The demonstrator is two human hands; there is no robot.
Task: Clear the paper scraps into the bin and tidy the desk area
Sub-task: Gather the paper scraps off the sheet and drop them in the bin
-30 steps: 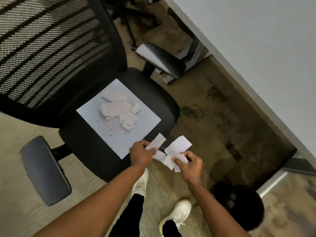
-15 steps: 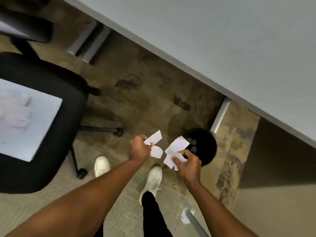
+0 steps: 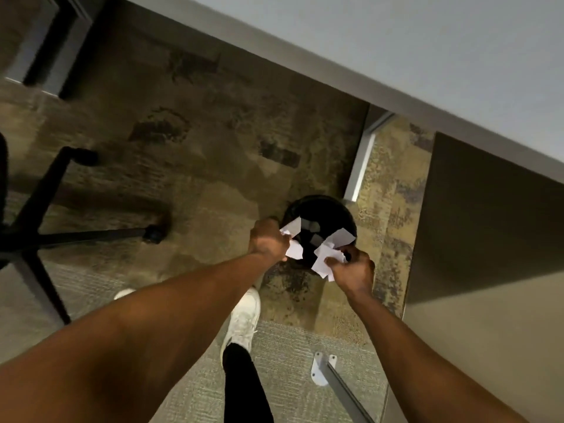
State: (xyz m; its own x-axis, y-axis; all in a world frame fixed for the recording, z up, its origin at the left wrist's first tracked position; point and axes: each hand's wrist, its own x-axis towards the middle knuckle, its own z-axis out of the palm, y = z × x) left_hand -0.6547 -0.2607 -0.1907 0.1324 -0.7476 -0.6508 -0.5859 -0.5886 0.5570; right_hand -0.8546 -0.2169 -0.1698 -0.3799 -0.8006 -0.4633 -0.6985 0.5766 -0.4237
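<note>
A round black bin [image 3: 328,209] stands on the carpet under the desk edge, with a few pale scraps lying inside it. My left hand [image 3: 267,241] is over the bin's left rim, closed on white paper scraps [image 3: 293,244]. At the near right rim, my right hand [image 3: 354,271] grips a bunch of white scraps [image 3: 331,250]. Both bunches hang above the bin's opening.
The grey desk top [image 3: 412,50] runs across the upper right, with a desk side panel [image 3: 488,221] right of the bin. Black chair base legs and castors [image 3: 91,235] lie at the left. A metal desk foot [image 3: 328,372] sits near my white shoe [image 3: 244,322].
My view swung from the chair with its sheet of scraps to the bin. Both hands, still holding scraps, moved from beside the chair seat to over the bin's opening.
</note>
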